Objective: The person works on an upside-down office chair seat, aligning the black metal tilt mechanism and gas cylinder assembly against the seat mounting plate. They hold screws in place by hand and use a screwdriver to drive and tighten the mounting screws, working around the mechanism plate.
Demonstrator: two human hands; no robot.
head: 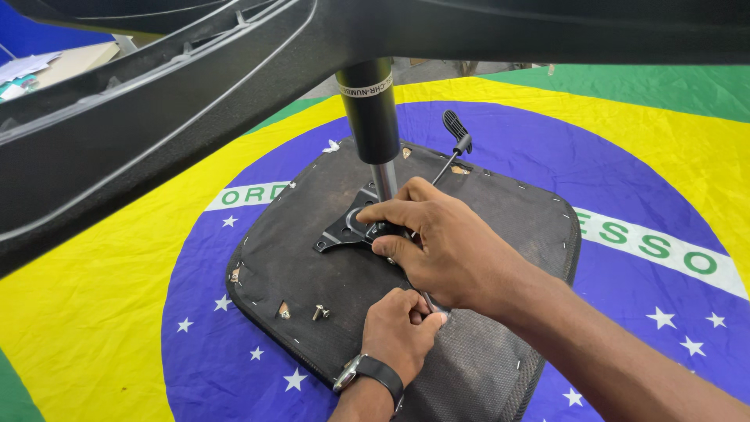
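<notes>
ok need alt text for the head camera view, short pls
Two bare hands work on the black metal mounting plate of an upturned office chair seat: the right hand grips the plate, the left hand beside it. A loose bolt lies nearby, on a flag.

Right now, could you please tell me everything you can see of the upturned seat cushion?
The seat cushion lies underside up on a flag cloth. Its black fabric backing is stapled round the rim, with small tears showing wood. A dark metal plate with a gas cylinder stands at its middle; a loose bolt lies on it. Both hands, the right hand and the left hand, rest on it.
</notes>
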